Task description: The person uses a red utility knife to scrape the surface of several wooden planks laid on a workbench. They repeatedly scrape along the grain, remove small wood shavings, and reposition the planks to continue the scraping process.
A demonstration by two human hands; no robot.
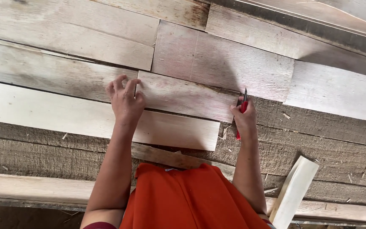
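Nearest the head camera, an orange-red cloth garment is filling the lower middle, with both bare forearms reaching up from it. Just above it, a pale rectangular wooden shingle is lying with its long axis running left to right. The left hand is pressing flat on the shingle's left end, fingers spread open. The right hand is closing its fingers around a red-handled knife at the shingle's right end, the dark blade pointing up and away. Right of the shingle, lower down, a narrow pale wood strip is leaning diagonally.
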